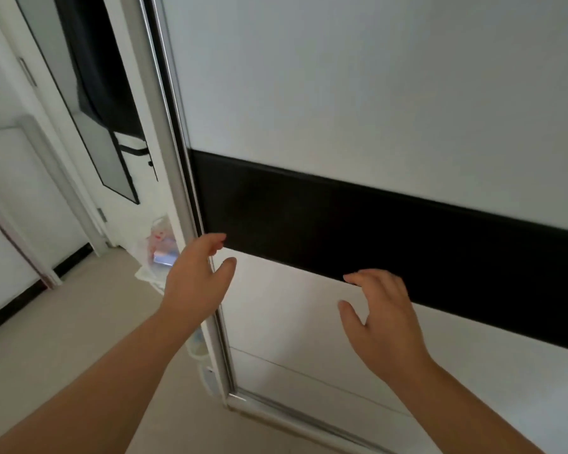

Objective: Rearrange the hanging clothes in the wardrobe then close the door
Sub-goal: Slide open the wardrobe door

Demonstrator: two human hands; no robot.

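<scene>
A sliding wardrobe door (358, 93) fills the right side of the head view, white with a wide black band (374, 231) across it and a silver metal frame edge (174, 132) on its left. My left hand (194, 280) is at that frame edge, fingers relaxed and slightly bent, thumb on the door side. My right hand (381, 309) hovers flat in front of the panel just below the black band, fingers spread and loosely bent, holding nothing. No hanging clothes are visible; the door hides the wardrobe's inside.
Left of the door stands a white wall with a dark mirror or panel (89, 103). A plastic bag with items (159, 247) lies on the beige floor (79, 322) beside the door frame. A white room door (17, 178) stands at far left.
</scene>
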